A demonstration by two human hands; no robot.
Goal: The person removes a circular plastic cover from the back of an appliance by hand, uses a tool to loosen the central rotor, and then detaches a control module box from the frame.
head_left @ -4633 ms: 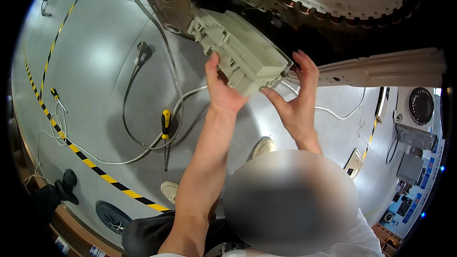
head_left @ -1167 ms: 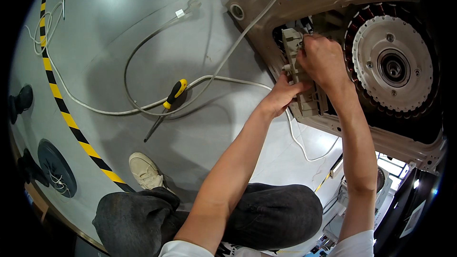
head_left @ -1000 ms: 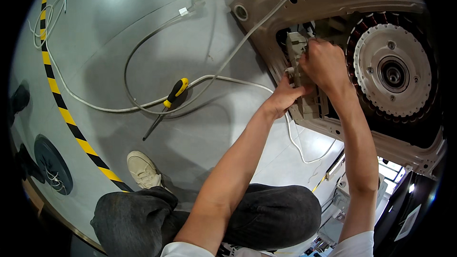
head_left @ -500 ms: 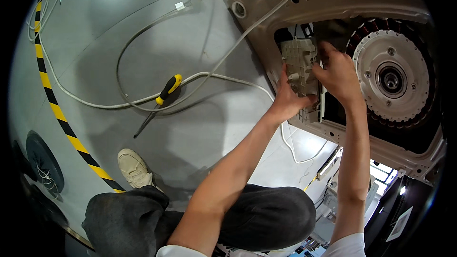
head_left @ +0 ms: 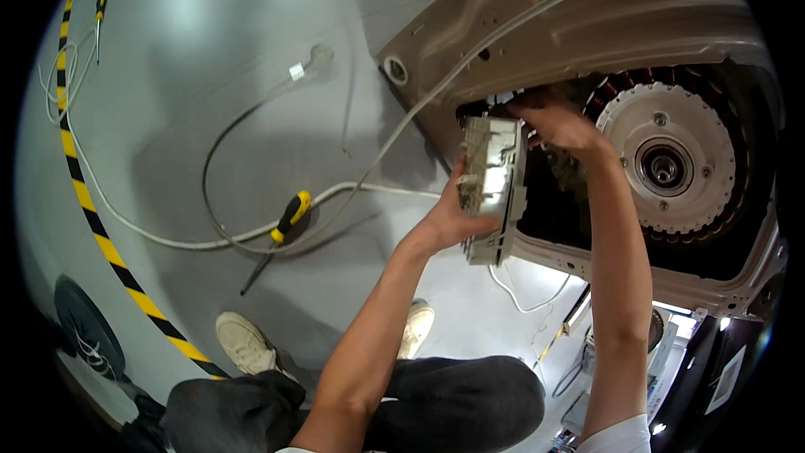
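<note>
My left hand [head_left: 449, 220] grips a pale plastic control board housing [head_left: 495, 180], thumb on one face and fingers round its left side. The housing is tilted out from the opening of a brown metal machine casing [head_left: 537, 25]. Just beyond its top end, my right hand [head_left: 558, 122] reaches into the dark opening. Its fingers are blurred and partly hidden, so what they touch does not show. To the right of my right hand sits a round, pale motor [head_left: 616, 138] with copper coils round its rim.
A yellow-and-black screwdriver [head_left: 291, 216] lies on the grey floor at left, across a pale cable [head_left: 193, 243]. Another screwdriver [head_left: 101, 13] lies farther off. Black-and-yellow tape [head_left: 82, 193] runs along the floor. A pale cord [head_left: 453, 71] crosses the casing.
My left hand has pulled the housing out and turned it, moving left and nearer to me. My right hand has left the housing's side for the opening behind its top. The view has shifted.
</note>
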